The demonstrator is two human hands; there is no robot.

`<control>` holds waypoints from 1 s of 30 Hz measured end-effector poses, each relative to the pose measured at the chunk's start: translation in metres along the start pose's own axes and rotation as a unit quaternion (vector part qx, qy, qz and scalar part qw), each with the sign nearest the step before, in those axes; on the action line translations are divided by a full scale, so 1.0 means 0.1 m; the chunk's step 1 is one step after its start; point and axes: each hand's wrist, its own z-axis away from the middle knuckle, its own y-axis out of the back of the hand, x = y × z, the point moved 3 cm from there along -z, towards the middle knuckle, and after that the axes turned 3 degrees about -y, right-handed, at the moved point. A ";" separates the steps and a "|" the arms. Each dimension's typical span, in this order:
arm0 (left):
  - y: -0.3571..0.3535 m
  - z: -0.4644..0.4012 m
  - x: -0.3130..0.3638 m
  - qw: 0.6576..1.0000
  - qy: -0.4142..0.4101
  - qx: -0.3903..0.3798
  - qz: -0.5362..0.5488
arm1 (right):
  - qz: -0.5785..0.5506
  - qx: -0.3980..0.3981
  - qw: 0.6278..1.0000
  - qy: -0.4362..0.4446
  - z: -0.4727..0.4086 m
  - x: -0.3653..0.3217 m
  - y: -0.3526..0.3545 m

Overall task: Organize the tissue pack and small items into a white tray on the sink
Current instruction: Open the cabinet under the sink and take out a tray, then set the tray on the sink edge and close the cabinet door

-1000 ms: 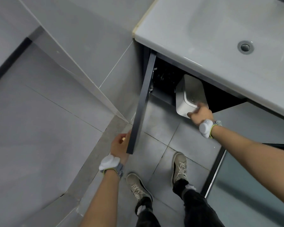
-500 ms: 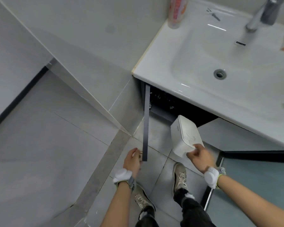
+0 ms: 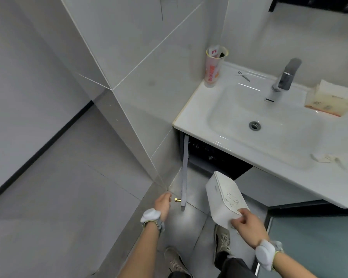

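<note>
We pinch the white tray (image 3: 224,199) by one corner (right hand (image 3: 247,225)); it could slip. Our left hand (image 3: 163,204) hangs loosely curled, holding nothing, beside the door knob (image 3: 176,200).

White tray (image 3: 223,199) with a thin black squiggle on it, white sink (image 3: 239,109), grey tiles (image 3: 48,177), dark grey cabinet door (image 3: 184,173) with a little gold knob (image 3: 176,200), clear cup (image 3: 213,67) with orange-red print, orange-and-cream tissue pack (image 3: 327,101).

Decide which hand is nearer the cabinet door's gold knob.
Left. The left hand sits just beside the knob; the right hand grips the white tray farther away.
</note>
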 end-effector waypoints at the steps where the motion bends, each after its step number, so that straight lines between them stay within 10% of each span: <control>1: 0.03 0.05 0.04 1.000 -0.003 0.000 -0.008 | -0.001 0.002 1.000 0.007 0.08 -0.05 0.03; 17: 0.38 0.75 0.83 0.992 -0.107 -0.062 0.006 | -0.138 0.142 0.976 0.092 1.30 -0.63 0.10; 30: 0.23 0.77 1.54 0.980 -0.169 -0.106 0.018 | -0.132 0.130 0.965 0.183 0.50 -1.67 0.54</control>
